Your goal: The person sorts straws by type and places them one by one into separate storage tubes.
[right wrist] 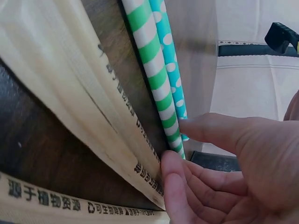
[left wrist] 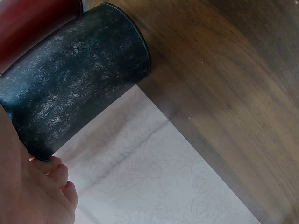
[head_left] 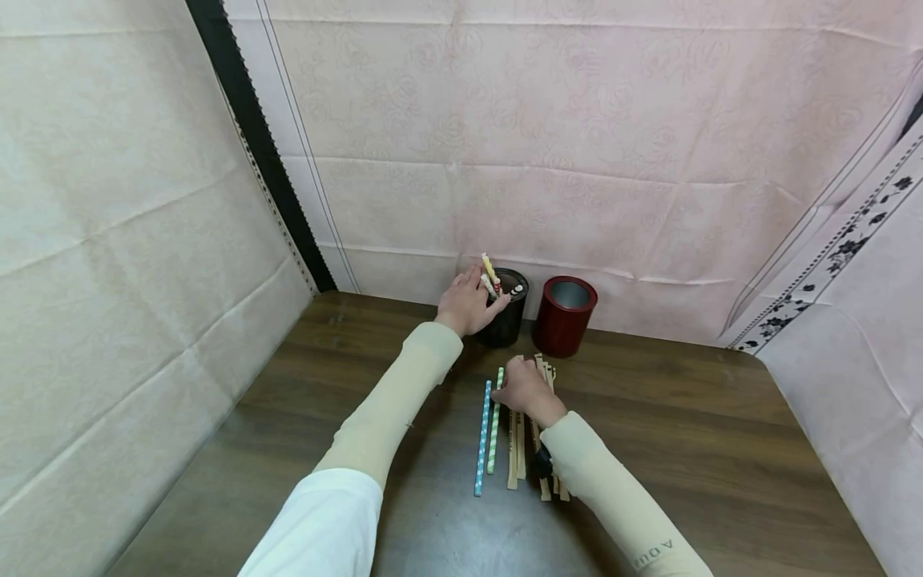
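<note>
My left hand (head_left: 465, 303) holds the top of a black cup (head_left: 502, 324), its thumb across the front near the rim. In the left wrist view the curled fingertips show by the rim of the cup (left wrist: 79, 70). Several patterned straws (head_left: 492, 276) stick up from that cup. My right hand (head_left: 530, 389) pinches the green-and-white striped straw (right wrist: 156, 79) near its far end, thumb on one side and forefinger on the other. The straw lies on the table. Beside it is a blue straw with white dots (head_left: 482, 441). Paper-wrapped straws (head_left: 516, 453) lie under and beside the right hand.
A dark red cup (head_left: 562, 320) stands just right of the black one. Both cups are near the back edge of the brown wooden table (head_left: 685, 449). Pale cloth (head_left: 541, 144) hangs behind the table, and more cloth (head_left: 108, 240) hangs at the left side.
</note>
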The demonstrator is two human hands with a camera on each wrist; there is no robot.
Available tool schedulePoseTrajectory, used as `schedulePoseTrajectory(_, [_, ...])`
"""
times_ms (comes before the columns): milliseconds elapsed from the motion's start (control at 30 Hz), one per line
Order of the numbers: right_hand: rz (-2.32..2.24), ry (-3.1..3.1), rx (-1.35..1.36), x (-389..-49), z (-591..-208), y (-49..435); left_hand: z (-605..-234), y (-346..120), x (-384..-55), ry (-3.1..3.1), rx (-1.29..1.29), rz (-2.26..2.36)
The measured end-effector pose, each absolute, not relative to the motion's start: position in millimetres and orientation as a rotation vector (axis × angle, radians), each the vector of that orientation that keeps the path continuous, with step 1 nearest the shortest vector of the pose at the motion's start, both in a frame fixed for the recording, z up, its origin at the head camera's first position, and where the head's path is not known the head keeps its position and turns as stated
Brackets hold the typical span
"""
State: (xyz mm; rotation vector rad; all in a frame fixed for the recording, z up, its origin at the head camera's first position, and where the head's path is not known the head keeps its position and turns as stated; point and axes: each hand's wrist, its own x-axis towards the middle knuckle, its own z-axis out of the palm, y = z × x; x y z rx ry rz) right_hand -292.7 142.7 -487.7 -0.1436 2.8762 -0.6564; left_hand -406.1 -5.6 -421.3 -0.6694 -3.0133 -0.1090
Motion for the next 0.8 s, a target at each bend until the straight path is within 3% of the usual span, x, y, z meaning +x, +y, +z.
schedulePoseTrajectory(400, [-0.595, 2.833, 0.039, -292, -479, 133, -422, -6, -405, -3.004, -0.676, -0.105])
schedulePoseTrajectory(800, [-0.849, 2.751, 0.043, -287, -473, 141, -420, -6, -403, -2.998, -0.675, -0.096])
